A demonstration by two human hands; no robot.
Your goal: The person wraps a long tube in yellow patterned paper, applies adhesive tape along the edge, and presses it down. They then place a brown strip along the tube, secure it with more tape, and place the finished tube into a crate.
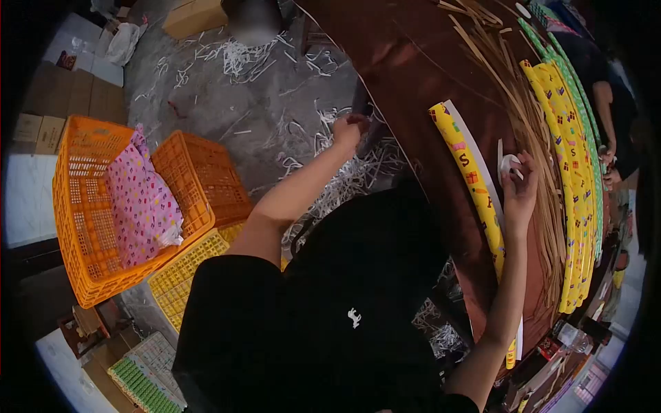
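Observation:
My right hand [522, 187] is raised over the brown-covered table [406, 62], its fingers closed on a small white looped strip [508, 164] with a thin pointed end. What exactly this strip is cannot be made out. Beside that hand lies a long roll of yellow printed wrapping paper [470, 175] with a white edge; my forearm crosses its lower part. Out past the table's left edge, my left hand [351, 131] hangs above the floor with fingers curled in. Whatever it may hold is hidden.
Brown strips [520, 103] and more yellow rolls [568, 186] line the table's right side, near a co-worker's arm [606, 117]. White paper shreds [344, 175] litter the floor. An orange crate [82, 268] holding pink printed material [141, 203] stands left.

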